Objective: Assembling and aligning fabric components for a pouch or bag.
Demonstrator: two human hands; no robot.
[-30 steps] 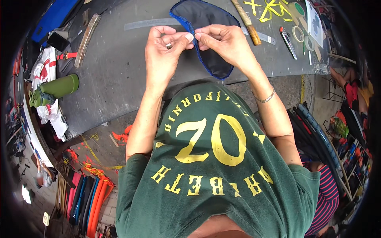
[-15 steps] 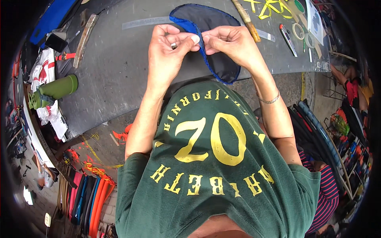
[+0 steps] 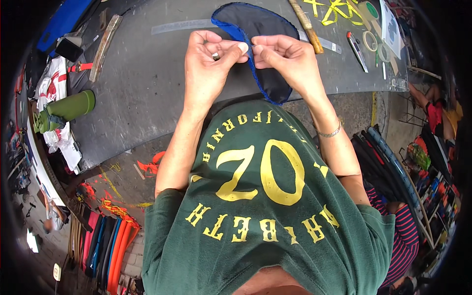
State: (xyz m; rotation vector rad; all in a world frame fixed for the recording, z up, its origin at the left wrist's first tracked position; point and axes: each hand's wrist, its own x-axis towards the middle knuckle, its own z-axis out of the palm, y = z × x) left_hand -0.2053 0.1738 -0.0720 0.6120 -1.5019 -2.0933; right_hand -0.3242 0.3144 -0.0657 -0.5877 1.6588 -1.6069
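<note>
Between my hands hangs a curved piece of black fabric with a blue edge, held up over the near side of the dark table. My left hand, with a ring on one finger, pinches the blue edge between thumb and fingertips. Close beside it, my right hand is closed in a pinch on the same edge. The fingertips of both hands nearly meet along the blue seam. Whether anything small, such as a thread, sits between them is too fine to make out.
A steel ruler lies behind the fabric, with a wooden stick across it. Rightward are a utility knife, tape rolls and yellow ribbon. On the left are a green bottle, a phone and a wooden bar.
My right hand has turned slightly, its fingers lifting a little off the seam side. The fabric's right part has shifted slightly left. My left hand keeps its pinch.
</note>
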